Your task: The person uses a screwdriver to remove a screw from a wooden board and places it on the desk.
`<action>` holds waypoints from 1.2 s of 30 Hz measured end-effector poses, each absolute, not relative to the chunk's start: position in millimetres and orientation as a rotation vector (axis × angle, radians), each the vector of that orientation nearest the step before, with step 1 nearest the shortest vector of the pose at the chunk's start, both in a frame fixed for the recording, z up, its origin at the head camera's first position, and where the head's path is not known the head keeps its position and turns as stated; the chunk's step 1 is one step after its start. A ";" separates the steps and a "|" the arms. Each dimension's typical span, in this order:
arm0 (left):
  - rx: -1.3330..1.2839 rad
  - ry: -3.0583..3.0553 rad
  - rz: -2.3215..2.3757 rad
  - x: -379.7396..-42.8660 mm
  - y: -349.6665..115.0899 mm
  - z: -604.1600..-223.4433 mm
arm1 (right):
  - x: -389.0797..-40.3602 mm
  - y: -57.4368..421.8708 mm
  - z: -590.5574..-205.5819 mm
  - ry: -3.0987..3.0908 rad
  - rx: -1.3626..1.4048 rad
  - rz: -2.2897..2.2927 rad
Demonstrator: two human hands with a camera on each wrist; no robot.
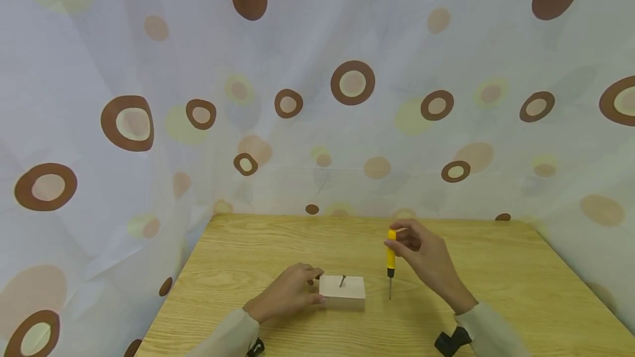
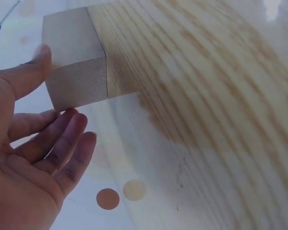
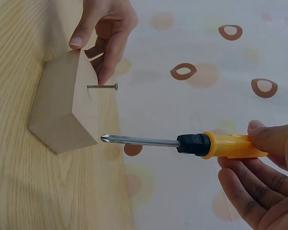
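Observation:
A pale wooden block (image 1: 342, 293) lies on the table, and a screw (image 3: 103, 86) stands up out of its top face. My left hand (image 1: 292, 293) holds the block by its left end, thumb on the near side and fingers on the far side, as the left wrist view (image 2: 38, 134) also shows. Right of the block, my right hand (image 1: 428, 258) grips a screwdriver (image 1: 391, 252) by its yellow handle. The Phillips tip (image 3: 105, 138) points down, apart from both screw and block.
Under everything is a wood-grain table (image 1: 238, 247). A white curtain (image 1: 307, 125) with brown and beige spots hangs behind it and along the sides. Black straps with devices (image 1: 452, 341) are worn at both wrists.

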State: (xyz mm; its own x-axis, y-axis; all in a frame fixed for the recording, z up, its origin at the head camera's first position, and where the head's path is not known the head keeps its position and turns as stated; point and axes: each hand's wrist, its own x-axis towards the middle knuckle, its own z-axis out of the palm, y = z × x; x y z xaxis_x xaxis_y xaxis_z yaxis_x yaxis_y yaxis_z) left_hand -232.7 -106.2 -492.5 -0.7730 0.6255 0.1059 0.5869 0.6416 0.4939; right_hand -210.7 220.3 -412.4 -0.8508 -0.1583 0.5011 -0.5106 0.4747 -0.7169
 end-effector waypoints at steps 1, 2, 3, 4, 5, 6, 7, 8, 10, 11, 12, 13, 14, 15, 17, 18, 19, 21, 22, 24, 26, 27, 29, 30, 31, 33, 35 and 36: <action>1.029 2.775 0.811 -232.5 -106.6 -492.0 | -209.9 222.8 -413.4 -2.367 0.554 1.327; 1.026 2.769 0.828 -232.3 -107.0 -491.9 | -209.0 225.2 -414.4 -2.374 0.546 1.323; 1.028 2.765 0.846 -232.1 -107.3 -491.5 | -208.2 227.8 -415.7 -2.380 0.538 1.321; 1.031 2.761 0.866 -231.7 -107.6 -491.0 | -207.3 230.4 -417.1 -2.387 0.529 1.317; 1.037 2.758 0.886 -231.7 -107.7 -490.7 | -206.5 232.9 -418.8 -2.394 0.519 1.310; 1.045 2.757 0.902 -231.6 -107.8 -490.3 | -205.6 235.4 -420.5 -2.399 0.513 1.306; 1.052 2.755 0.924 -231.6 -107.8 -489.9 | -204.8 237.9 -422.3 -2.403 0.506 1.300; 1.060 2.755 0.942 -231.6 -107.7 -489.6 | -204.2 240.4 -424.2 -2.406 0.501 1.295; 1.081 2.763 0.977 -231.8 -107.2 -489.0 | -203.1 245.1 -427.7 -2.409 0.496 1.285; 1.089 2.768 0.995 -232.2 -106.9 -489.1 | -202.5 247.2 -429.3 -2.411 0.492 1.279; 1.099 2.773 1.011 -232.4 -106.6 -489.2 | -201.9 249.2 -430.7 -2.414 0.491 1.270; 1.105 2.777 1.031 -232.7 -106.3 -489.4 | -201.3 251.0 -432.1 -2.418 0.485 1.263; 1.104 2.778 1.051 -232.7 -106.1 -489.5 | -200.8 252.9 -433.3 -2.422 0.480 1.255; 1.108 2.781 1.067 -233.1 -105.8 -490.1 | -200.2 254.8 -434.4 -2.429 0.470 1.254; 1.115 2.786 1.090 -233.5 -105.3 -490.7 | -199.2 258.5 -436.8 -2.447 0.447 1.258; 1.122 2.789 1.098 -233.8 -105.0 -491.2 | -198.8 260.5 -438.1 -2.457 0.435 1.261; 1.125 2.791 1.108 -234.0 -104.7 -491.5 | -198.4 262.3 -439.5 -2.469 0.421 1.264; 1.145 2.796 1.124 -234.8 -104.0 -492.6 | -197.5 266.0 -442.1 -2.490 0.393 1.277; 1.155 2.796 1.134 -234.9 -103.6 -492.7 | -196.9 267.8 -443.4 -2.500 0.381 1.281; 1.174 2.794 1.154 -234.9 -102.5 -492.9 | -195.8 271.3 -445.5 -2.516 0.364 1.284; 1.182 2.792 1.168 -234.4 -101.5 -492.5 | -194.7 274.8 -447.8 -2.528 0.349 1.289; 1.186 2.791 1.175 -234.1 -100.9 -492.0 | -194.2 276.4 -448.9 -2.532 0.344 1.288; 1.176 2.794 1.176 -233.6 -99.5 -491.0 | -193.5 280.1 -451.5 -2.541 0.335 1.292; 1.170 2.797 1.173 -233.6 -98.7 -490.4 | -193.3 281.7 -453.0 -2.545 0.325 1.294; 1.168 2.801 1.173 -233.8 -97.9 -490.0 | -193.0 283.7 -454.3 -2.550 0.319 1.296; 1.177 2.810 1.173 -234.9 -95.7 -489.7 | -192.4 287.3 -456.2 -2.562 0.299 1.299; 1.187 2.819 1.171 -235.6 -93.2 -488.8 | -191.8 290.8 -457.8 -2.573 0.275 1.314; 1.198 2.821 1.173 -236.0 -92.0 -488.6 | -191.6 292.3 -458.5 -2.579 0.265 1.314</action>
